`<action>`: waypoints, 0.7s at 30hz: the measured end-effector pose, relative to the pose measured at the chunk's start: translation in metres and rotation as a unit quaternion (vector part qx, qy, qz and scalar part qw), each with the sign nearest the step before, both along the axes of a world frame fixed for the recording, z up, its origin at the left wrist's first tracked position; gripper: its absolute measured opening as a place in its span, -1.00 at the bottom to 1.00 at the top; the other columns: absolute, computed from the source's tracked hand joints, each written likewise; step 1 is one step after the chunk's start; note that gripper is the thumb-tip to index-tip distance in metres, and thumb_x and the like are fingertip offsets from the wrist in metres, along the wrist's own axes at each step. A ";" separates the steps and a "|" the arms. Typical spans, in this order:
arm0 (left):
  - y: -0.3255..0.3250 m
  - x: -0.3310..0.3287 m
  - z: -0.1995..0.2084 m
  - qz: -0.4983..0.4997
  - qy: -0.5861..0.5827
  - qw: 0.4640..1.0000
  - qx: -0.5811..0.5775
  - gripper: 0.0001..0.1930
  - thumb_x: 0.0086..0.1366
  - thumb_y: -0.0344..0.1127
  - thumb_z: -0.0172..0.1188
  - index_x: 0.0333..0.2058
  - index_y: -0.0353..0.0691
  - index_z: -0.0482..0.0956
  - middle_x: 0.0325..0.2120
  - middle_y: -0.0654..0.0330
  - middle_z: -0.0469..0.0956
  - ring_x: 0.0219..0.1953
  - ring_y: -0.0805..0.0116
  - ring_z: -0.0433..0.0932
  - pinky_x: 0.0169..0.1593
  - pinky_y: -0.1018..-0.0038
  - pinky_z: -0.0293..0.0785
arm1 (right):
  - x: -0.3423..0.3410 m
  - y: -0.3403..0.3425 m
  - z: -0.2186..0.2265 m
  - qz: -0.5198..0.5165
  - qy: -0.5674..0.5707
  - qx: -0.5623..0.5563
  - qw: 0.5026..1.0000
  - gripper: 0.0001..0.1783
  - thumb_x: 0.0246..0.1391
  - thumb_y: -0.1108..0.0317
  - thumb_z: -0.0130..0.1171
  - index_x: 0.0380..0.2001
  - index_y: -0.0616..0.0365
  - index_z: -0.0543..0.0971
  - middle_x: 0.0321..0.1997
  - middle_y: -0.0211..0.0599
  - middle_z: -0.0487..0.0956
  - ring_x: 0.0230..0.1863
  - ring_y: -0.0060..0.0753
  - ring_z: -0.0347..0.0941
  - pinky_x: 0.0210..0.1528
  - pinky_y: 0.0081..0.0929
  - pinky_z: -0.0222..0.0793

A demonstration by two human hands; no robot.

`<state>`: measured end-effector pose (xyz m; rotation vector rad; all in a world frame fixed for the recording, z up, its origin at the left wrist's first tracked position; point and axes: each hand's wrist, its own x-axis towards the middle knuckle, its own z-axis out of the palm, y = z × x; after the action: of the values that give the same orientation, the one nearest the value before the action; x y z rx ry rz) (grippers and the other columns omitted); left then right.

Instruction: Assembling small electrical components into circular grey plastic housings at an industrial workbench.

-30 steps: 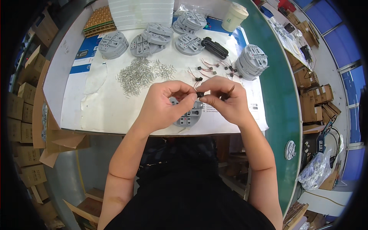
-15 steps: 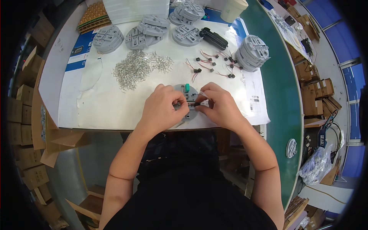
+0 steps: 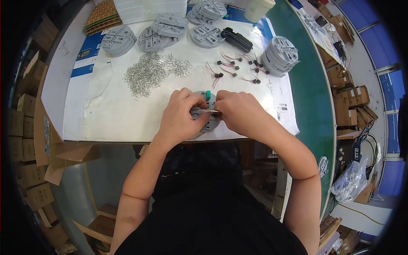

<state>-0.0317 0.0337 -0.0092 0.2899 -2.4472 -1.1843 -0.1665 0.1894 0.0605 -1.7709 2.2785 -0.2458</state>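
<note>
Grasping a slim tool (image 3: 208, 111) with our right hand (image 3: 236, 109), we hold it over the grey disc (image 3: 210, 126), which lies on the tabletop (image 3: 112, 121); the grip of our left hand (image 3: 180, 114) we cannot tell.

White-covered, this tabletop (image 3: 127, 121): a pale panel (image 3: 58, 89) rises along its left, and a green surface (image 3: 312, 127) sweeps down the right! Cardboard boxes (image 3: 18, 114) stack up far left beside grey floor (image 3: 72, 182), cartons (image 3: 358, 103) crowd the right, and beyond them stand blue panels (image 3: 393, 94) in pale frames (image 3: 394, 158).
</note>
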 end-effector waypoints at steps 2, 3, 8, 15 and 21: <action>-0.002 0.000 -0.003 -0.015 0.010 1.000 0.013 -0.81 0.05 -0.40 0.45 -0.33 -0.21 0.67 -0.31 0.17 0.50 -0.17 0.13 0.45 -0.09 0.30 0.44 | 0.001 -0.003 0.003 0.012 0.017 0.011 1.000 -0.93 0.01 0.51 0.33 -0.38 0.21 0.70 -0.23 -0.11 0.62 -0.31 0.06 0.66 -0.28 -0.11 0.59; -0.003 0.000 -0.003 -0.023 0.015 0.999 0.020 -0.81 0.04 -0.40 0.45 -0.33 -0.20 0.67 -0.30 0.18 0.50 -0.16 0.13 0.45 -0.07 0.29 0.44 | 0.001 -0.005 0.005 0.024 0.034 0.022 0.999 -0.93 0.01 0.51 0.32 -0.38 0.22 0.70 -0.24 -0.09 0.62 -0.32 0.05 0.66 -0.29 -0.11 0.59; -0.005 0.003 -0.005 -0.037 0.026 0.999 0.014 -0.79 0.02 -0.41 0.46 -0.33 -0.20 0.67 -0.28 0.18 0.49 -0.17 0.14 0.44 -0.06 0.29 0.44 | 0.001 -0.012 0.012 0.044 0.051 0.062 0.996 -0.95 -0.01 0.56 0.29 -0.44 0.18 0.68 -0.18 -0.13 0.61 -0.33 0.09 0.60 -0.25 -0.04 0.52; 0.000 0.003 -0.013 -0.005 0.042 0.999 -0.015 -0.75 0.01 -0.30 0.46 -0.29 -0.13 0.68 -0.25 0.18 0.49 -0.13 0.09 0.47 -0.09 0.24 0.51 | 0.010 -0.011 0.011 -0.010 0.040 0.063 0.997 -0.94 -0.03 0.54 0.31 -0.43 0.19 0.68 -0.20 -0.11 0.61 -0.30 0.10 0.60 -0.21 -0.05 0.52; 0.005 -0.002 -0.011 0.013 0.053 0.998 -0.029 -0.75 0.01 -0.26 0.47 -0.32 -0.13 0.65 -0.25 0.18 0.48 -0.13 0.08 0.48 -0.09 0.23 0.51 | 0.005 -0.005 -0.001 -0.078 -0.005 0.034 0.996 -0.94 -0.04 0.53 0.33 -0.42 0.20 0.69 -0.25 -0.08 0.60 -0.26 0.15 0.58 -0.17 -0.03 0.52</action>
<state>-0.0337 0.0386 -0.0202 0.2358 -2.3730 -1.0881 -0.1617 0.1843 0.0592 -1.5580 2.3923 -0.2020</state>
